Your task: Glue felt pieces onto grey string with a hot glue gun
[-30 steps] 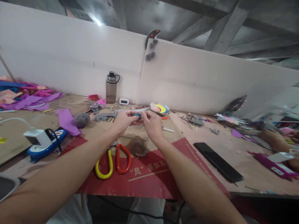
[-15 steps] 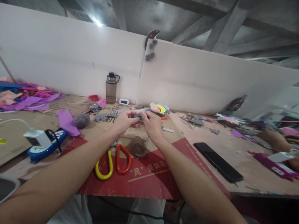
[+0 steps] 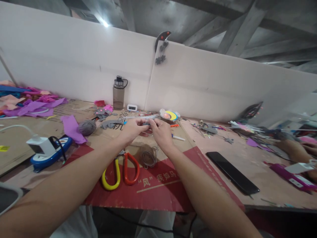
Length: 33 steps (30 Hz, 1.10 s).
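Note:
My left hand [image 3: 133,129] and my right hand [image 3: 160,131] meet over the cardboard, fingertips pinched close together. Between them is a small dark bluish-grey piece [image 3: 146,124], mostly covered by the fingers, so its kind is unclear. Below the hands lies a coil of thin wire or cord [image 3: 149,156]. Scissors [image 3: 122,172] with one yellow and one red handle rest to its left, blades partly hidden under my left forearm. A white pen [image 3: 178,137] with a blue end lies just right of my right hand.
A grey yarn ball [image 3: 87,127], a blue power strip [image 3: 52,155] and a bottle [image 3: 119,94] stand left. A black phone [image 3: 232,172] lies right, beyond it a purple power strip [image 3: 292,177] and another person's hands [image 3: 289,148]. Felt scraps [image 3: 32,105] pile far left.
The fingers have shifted slightly around the small piece, which shows darker and less blue now. The whole view has moved a touch; the other things lie as before.

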Each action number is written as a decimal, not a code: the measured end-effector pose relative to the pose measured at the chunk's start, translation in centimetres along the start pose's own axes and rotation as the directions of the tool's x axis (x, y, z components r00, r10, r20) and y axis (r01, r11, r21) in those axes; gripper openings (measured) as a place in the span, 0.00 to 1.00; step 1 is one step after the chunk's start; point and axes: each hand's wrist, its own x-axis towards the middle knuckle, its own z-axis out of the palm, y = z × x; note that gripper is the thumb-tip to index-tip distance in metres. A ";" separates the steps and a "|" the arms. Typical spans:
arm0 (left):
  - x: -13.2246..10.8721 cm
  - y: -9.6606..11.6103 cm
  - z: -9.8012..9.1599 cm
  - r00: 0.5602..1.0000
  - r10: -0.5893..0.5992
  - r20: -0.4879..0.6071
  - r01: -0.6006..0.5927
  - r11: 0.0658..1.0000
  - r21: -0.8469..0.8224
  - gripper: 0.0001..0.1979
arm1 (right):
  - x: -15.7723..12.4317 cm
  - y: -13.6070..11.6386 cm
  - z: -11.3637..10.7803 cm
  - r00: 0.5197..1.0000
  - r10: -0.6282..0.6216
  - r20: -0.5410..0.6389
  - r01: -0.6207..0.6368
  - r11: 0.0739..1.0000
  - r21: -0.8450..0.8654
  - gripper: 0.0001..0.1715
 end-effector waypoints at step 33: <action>0.2 0.1 -0.1 0.992 0.021 -0.122 -0.038 0.990 -0.137 0.10 | 0.1 -0.1 0.3 0.999 0.038 -0.030 -0.031 0.979 0.203 0.07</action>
